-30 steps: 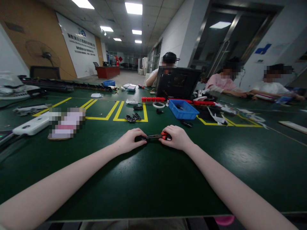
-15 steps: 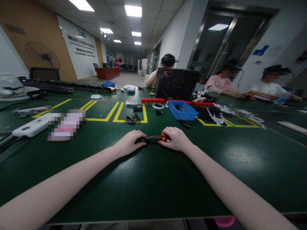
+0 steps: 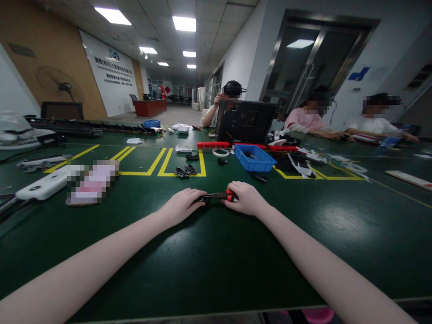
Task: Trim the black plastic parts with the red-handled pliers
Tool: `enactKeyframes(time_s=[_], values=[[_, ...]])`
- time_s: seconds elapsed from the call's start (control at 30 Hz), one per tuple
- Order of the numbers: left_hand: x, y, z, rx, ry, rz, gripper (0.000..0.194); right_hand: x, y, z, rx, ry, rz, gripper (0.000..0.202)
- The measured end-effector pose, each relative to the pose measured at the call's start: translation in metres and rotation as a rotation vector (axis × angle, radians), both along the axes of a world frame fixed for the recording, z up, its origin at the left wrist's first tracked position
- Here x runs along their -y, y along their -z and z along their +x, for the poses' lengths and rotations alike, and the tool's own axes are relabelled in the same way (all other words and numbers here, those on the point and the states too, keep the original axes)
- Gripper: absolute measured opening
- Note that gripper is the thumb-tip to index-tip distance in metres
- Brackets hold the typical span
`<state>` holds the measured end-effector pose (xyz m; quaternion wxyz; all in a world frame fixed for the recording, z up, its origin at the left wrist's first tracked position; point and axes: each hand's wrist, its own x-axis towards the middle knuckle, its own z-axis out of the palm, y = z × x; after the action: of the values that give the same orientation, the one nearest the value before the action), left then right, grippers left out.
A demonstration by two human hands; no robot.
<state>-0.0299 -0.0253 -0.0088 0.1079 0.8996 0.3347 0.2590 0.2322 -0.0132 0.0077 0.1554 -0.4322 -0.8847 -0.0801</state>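
My right hand [image 3: 245, 198] is closed around the red-and-black handles of a pair of long-nose pliers [image 3: 216, 195]. The jaws point left and meet a small black part [image 3: 203, 198], which my left hand [image 3: 182, 206] pinches between thumb and fingers. Most of that part is hidden by the fingers, so its exact kind does not show. Both hands are just above the dark green table [image 3: 202, 265]. Beyond them, several similar small black parts [image 3: 185, 171] lie inside a yellow taped outline.
A blue bin [image 3: 254, 159] with dark parts inside stands behind my right hand, beside a white tape ring [image 3: 220, 153] and red strips [image 3: 212, 145]. A white power strip [image 3: 49, 182] lies at left. A black case [image 3: 246, 123] stands farther back; several people sit across the table.
The view has shifted slightly, and less of the black part shows at my left fingertips. The grip of both hands stays the same. A person across the table has raised a hand toward their head.
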Motion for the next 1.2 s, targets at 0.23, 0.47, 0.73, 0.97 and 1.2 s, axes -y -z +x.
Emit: enactKeyframes(time_s=[0.23, 0.47, 0.73, 0.97, 1.2], values=[[-0.0031, 0.0047, -0.0007, -0.002, 0.003, 0.015, 0.028, 0.0006, -0.0004, 0.0006, -0.010, -0.006, 0.001, 0.025], [-0.0052, 0.0054, -0.0002, 0.036, -0.002, 0.017, 0.026, 0.0017, -0.0016, 0.0004, -0.019, -0.014, -0.022, 0.024], [-0.0044, 0.0076, -0.0005, 0.032, -0.008, 0.051, 0.027, 0.0015, -0.0016, 0.0012, -0.035, -0.020, -0.035, 0.024], [-0.0013, 0.0023, -0.0006, -0.010, -0.005, 0.014, 0.028, -0.0005, 0.0003, 0.0026, -0.051, -0.021, -0.037, 0.024], [-0.0008, 0.0008, -0.0009, -0.020, -0.002, 0.007, 0.030, -0.0008, 0.0008, 0.0037, -0.062, -0.024, -0.032, 0.024]])
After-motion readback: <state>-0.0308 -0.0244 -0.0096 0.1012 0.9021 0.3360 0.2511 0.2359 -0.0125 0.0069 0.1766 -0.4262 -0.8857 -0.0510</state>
